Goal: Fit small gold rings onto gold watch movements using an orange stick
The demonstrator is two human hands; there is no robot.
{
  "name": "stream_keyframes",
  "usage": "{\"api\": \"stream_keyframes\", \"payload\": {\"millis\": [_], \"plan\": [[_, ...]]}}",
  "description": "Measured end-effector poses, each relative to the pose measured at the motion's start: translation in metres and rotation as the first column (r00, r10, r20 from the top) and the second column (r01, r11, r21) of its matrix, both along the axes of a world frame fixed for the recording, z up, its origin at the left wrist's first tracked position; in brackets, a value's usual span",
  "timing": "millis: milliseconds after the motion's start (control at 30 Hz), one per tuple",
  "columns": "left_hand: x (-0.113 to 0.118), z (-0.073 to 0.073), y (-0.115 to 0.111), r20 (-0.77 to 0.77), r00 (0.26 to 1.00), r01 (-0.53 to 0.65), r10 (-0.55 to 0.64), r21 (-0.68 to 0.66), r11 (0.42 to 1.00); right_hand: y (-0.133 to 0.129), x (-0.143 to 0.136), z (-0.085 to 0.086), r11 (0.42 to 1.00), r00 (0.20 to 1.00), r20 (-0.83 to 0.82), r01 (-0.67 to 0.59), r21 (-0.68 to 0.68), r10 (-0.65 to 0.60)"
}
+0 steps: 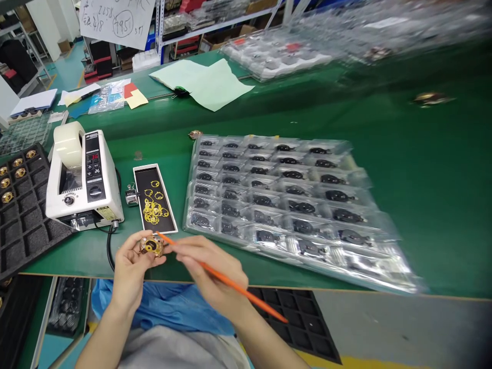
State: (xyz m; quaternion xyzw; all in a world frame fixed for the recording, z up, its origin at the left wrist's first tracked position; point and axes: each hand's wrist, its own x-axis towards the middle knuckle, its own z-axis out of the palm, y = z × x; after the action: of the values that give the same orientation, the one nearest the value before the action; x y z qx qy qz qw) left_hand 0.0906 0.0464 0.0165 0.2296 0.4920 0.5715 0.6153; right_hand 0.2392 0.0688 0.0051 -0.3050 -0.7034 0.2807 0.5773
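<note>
My left hand [132, 264] is closed round a small round gold watch movement [151, 246], held near the table's front edge. A long thin orange stick [238, 288] slants through the closed fingers of my right hand [211, 264], its tip at the upper rim of the movement. Just beyond my hands lies a white-rimmed black box [173, 225] with several thin yellow rings [152, 211] in it. To the right, a clear plastic tray [246, 241] holds rows of dark oval parts [295, 190].
A white tape dispenser [103, 174] with a small metal counter [131, 196] beside it stands at the left. Beyond that is a black compartment tray [34, 220] with gold parts. Pale green paper [215, 84] and another clear tray [272, 54] lie at the back.
</note>
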Motion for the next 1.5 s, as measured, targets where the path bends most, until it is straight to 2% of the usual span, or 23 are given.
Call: {"api": "stream_keyframes", "payload": {"millis": [133, 267, 400, 500, 567, 667, 733, 933, 1167, 1333, 1500], "plan": [[0.001, -0.001, 0.0, -0.013, 1.0, 0.02, -0.02, -0.01, 1.0, 0.002, 0.006, 0.001, 0.969, 0.954, -0.276, 0.046, -0.245, -0.115], [0.001, 0.004, 0.002, -0.026, 0.999, 0.044, -0.044, 0.0, 0.999, 0.006, 0.008, 0.001, 0.951, 0.91, -0.39, 0.016, -0.309, -0.142], [0.003, 0.008, 0.004, -0.054, 0.997, 0.049, -0.049, 0.008, 0.999, 0.004, 0.013, 0.002, 0.942, 0.925, -0.352, 0.016, -0.336, -0.142], [0.003, 0.007, 0.004, -0.081, 0.996, 0.048, -0.047, 0.017, 0.999, 0.001, 0.014, 0.004, 0.933, 0.948, -0.313, -0.066, -0.353, -0.052], [0.004, 0.004, 0.004, -0.1, 0.994, 0.034, -0.031, 0.024, 0.999, -0.002, 0.011, 0.006, 0.926, 0.974, -0.225, -0.072, -0.371, -0.015], [0.005, 0.0, 0.002, -0.167, 0.986, 0.009, -0.002, 0.037, 0.999, -0.006, 0.003, 0.005, 0.935, 1.0, -0.019, 0.0, -0.354, -0.008], [0.007, -0.002, 0.001, -0.231, 0.973, -0.01, 0.023, 0.06, 0.998, -0.007, -0.005, 0.002, 0.953, 0.998, 0.054, 0.04, -0.302, -0.025], [0.012, -0.004, -0.007, -0.352, 0.933, -0.031, 0.069, 0.113, 0.993, -0.005, -0.021, -0.009, 0.971, 0.979, 0.151, 0.165, -0.173, -0.14], [0.013, -0.011, -0.018, -0.451, 0.892, 0.026, 0.028, 0.113, 0.993, -0.003, -0.021, -0.01, 0.947, 0.968, 0.202, 0.2, -0.251, -0.151], [0.01, -0.015, -0.019, -0.465, 0.885, 0.091, -0.036, 0.094, 0.991, 0.002, -0.022, -0.005, 0.937, 0.976, 0.202, 0.141, -0.319, -0.078], [0.004, -0.018, -0.014, -0.385, 0.923, 0.034, 0.002, 0.086, 0.996, 0.007, -0.017, 0.004, 0.874, 0.983, 0.095, -0.091, -0.477, 0.154]]}}
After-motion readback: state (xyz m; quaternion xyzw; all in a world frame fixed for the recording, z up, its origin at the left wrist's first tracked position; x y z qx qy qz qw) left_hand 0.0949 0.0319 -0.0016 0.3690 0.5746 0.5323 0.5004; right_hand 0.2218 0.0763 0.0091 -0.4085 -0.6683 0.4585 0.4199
